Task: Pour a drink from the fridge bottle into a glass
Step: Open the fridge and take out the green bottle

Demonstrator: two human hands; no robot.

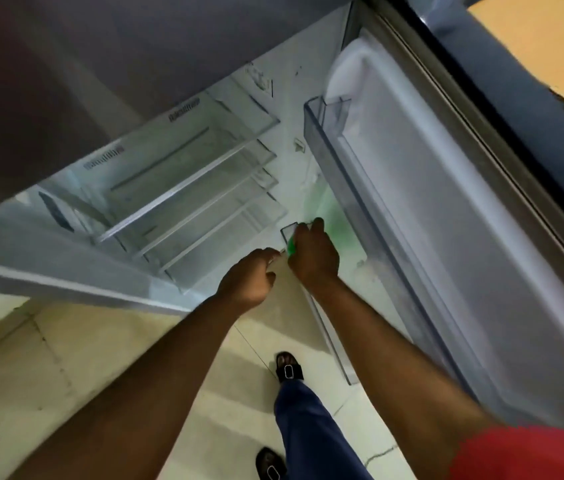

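Right hand (313, 252) reaches down, fingers wrapped over the green bottle (291, 245) (mostly hidden); left hand (249, 277) curled loosely beside them, door bin (322, 133) beyond.

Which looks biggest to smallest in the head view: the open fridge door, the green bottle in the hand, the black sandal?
1. Open white fridge door, by far.
2 and 3. Unsure: green bottle, blurred and gripped by the right hand, and black sandal look alike.
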